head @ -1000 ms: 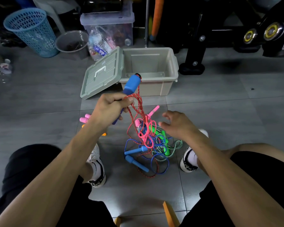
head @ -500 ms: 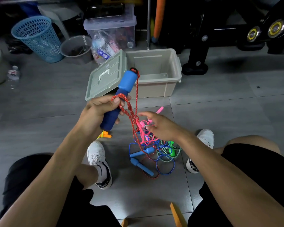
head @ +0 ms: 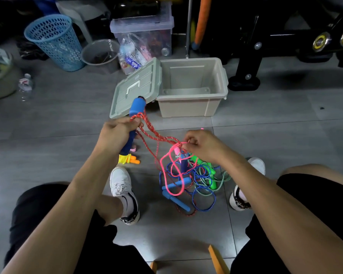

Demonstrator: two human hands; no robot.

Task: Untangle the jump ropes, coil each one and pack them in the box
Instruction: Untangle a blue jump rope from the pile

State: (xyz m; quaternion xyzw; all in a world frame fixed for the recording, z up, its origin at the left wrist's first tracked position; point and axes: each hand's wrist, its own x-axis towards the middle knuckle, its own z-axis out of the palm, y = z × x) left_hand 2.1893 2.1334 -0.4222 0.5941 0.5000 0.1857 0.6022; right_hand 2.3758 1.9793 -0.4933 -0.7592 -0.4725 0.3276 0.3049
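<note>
My left hand (head: 117,133) grips a blue foam handle (head: 137,106) together with loops of its red speckled rope (head: 156,135), held up in front of the box lid. The red rope runs down to my right hand (head: 201,145), which pinches it along with a pink rope (head: 171,173) above the tangle (head: 194,180) of blue, green and pink ropes on the floor between my feet. The beige box (head: 192,104) stands open and empty beyond, its lid (head: 135,88) leaning on its left side. A yellow and orange rope bundle (head: 128,159) lies near my left shoe.
A blue mesh basket (head: 55,40), a grey bucket (head: 100,54) and a clear storage tub (head: 143,34) stand at the back left. Black gym equipment (head: 275,36) fills the back right. A water bottle (head: 25,85) lies at far left. My shoes (head: 124,192) flank the tangle.
My left hand has lowered the blue handle. My right hand has moved in and closed its fingers on the red and pink ropes above the tangle, lifting them slightly.
</note>
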